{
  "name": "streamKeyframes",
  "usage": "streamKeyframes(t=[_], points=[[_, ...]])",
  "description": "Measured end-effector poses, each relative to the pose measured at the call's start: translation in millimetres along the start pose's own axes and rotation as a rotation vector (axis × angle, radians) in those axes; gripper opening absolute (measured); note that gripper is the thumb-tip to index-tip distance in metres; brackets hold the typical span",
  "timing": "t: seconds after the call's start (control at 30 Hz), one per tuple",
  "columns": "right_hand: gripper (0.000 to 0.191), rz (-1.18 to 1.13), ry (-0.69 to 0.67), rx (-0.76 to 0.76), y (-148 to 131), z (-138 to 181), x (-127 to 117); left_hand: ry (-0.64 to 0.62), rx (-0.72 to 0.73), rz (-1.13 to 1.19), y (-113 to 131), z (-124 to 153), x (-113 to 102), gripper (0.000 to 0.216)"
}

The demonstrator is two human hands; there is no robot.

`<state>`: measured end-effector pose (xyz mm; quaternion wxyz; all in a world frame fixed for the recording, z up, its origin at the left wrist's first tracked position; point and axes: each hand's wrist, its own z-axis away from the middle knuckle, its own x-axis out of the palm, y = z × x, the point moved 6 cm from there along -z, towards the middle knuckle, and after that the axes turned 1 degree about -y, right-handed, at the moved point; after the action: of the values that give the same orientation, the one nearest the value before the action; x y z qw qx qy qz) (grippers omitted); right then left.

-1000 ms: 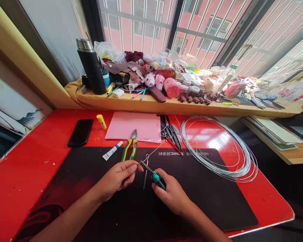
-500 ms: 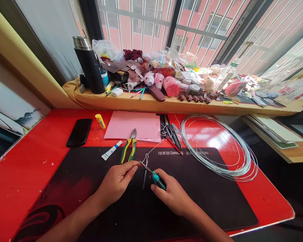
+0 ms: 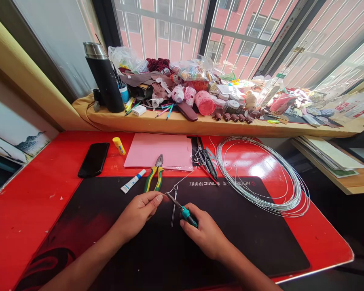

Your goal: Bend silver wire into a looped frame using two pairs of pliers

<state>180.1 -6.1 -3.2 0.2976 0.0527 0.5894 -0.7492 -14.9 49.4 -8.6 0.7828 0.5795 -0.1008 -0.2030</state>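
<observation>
Between finger and thumb, my left hand pinches one end of a thin silvery wire. The wire has a small loop near its middle and slants up to the right; a doubled length hangs down from the loop. Wrapped in my right hand are needle-nose pliers with teal and black handles. Their tips point up and left and meet the wire just right of my left fingertips. Whether the jaws are clamped on it I cannot tell. Yellow-green combination pliers lie just beyond my left hand.
A black desk mat covers much of the red table. A large wire coil lies right; scissors, pink paper, a glue tube, a glue stick and a phone lie around. The windowsill holds a black flask and craft clutter.
My left hand has moved slightly left along the wire, leaving a little more wire showing between its fingertips and the plier tips. The right hand has stayed nearly in place.
</observation>
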Motion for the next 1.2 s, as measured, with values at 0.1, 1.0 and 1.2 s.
streamKeyframes(t=[0.1,1.0,1.2], points=[[0.010,0.028,0.001,0.009,-1,0,0,-0.123,-0.079,0.152,-5,-3,2,0.048],[0.007,-0.037,0.002,-0.001,-3,-4,0,0.072,0.086,-0.459,22,-3,-6,0.047],[0.007,0.057,0.052,0.019,-5,-6,-1,0.147,0.074,-0.573,27,1,-6,0.042]])
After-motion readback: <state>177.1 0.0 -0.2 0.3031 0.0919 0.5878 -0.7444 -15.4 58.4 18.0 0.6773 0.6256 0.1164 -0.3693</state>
